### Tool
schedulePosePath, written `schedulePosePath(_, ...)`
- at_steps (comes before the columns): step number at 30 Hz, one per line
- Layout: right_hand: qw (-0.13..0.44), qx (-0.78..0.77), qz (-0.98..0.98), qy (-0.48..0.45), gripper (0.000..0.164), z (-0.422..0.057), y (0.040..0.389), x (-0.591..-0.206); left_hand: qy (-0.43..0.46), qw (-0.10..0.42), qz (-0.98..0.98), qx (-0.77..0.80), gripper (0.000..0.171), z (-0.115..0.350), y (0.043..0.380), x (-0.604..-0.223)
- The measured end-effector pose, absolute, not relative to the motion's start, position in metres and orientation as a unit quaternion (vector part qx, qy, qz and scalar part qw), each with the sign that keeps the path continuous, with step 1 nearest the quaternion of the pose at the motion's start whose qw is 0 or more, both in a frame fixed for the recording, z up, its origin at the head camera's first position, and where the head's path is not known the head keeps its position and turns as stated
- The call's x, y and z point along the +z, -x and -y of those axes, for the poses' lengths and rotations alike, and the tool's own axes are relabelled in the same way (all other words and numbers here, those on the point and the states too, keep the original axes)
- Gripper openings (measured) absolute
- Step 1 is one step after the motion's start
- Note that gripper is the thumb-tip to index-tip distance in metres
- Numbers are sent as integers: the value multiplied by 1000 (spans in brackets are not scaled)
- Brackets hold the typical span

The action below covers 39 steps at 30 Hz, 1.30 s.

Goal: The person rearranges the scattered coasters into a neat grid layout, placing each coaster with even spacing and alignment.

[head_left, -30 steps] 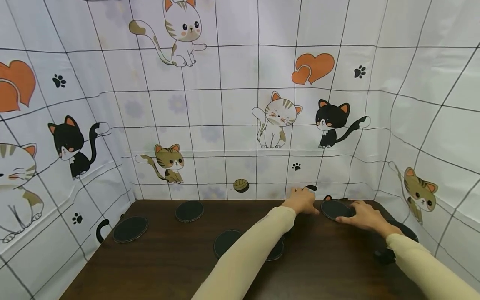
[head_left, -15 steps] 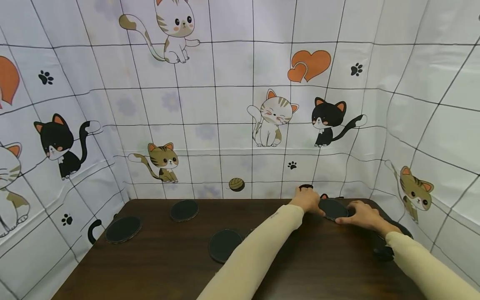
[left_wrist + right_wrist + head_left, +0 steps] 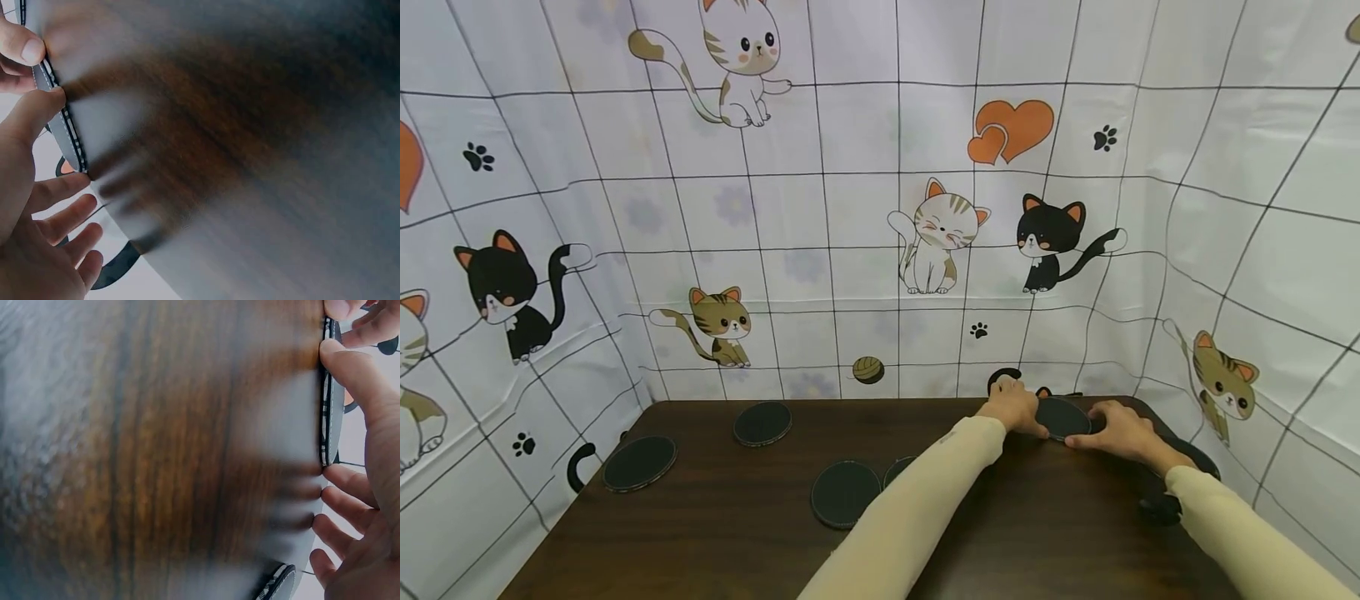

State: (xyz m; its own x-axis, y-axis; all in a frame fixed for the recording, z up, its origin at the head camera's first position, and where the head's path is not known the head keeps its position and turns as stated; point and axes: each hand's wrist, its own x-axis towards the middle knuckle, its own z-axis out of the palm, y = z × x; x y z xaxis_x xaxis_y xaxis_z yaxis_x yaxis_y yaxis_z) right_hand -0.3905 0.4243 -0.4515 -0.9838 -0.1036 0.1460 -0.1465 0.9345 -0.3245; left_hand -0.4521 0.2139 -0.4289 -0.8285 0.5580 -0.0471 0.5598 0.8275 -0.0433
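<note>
A round dark coaster with a stitched rim lies flat near the table's far right edge. On its left side is my left hand, and on its right side my right hand. In the left wrist view, the left thumb and index finger grip the coaster's rim, while the other fingers spread past it. The right wrist view has the right thumb and index finger on the rim in the same way. Both thumbs lie at the near edge, close together.
More dark coasters lie on the brown table: one at left, one at the back, one in the middle. The left sleeve partly covers another coaster. Dark things sit under the right arm. A cat-print curtain surrounds the far side.
My left hand has come rightward across the table to the coaster and now grips its left side. My right hand stays at the coaster. The head view has turned slightly right.
</note>
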Motion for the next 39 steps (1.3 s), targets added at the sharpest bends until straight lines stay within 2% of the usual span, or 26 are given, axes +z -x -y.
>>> schedulePosePath(12,95,168,978,-83,88,-423,388,-460,-302,58,-950,50,50,-207,455,-434)
schedulePosePath(24,92,197,973,-78,87,-419,386,-458,-349,45,-934,64,54,-191,466,-436)
schedulePosePath(27,96,206,970,-84,87,-417,385,-452,-355,32,-931,75,53,-186,469,-435)
schedulePosePath(34,130,228,959,-109,85,-410,379,-431,-363,-19,-923,124,64,-169,464,-429)
schedulePosePath(39,156,248,947,-133,82,-404,371,-420,-381,-67,-909,154,66,-156,458,-426)
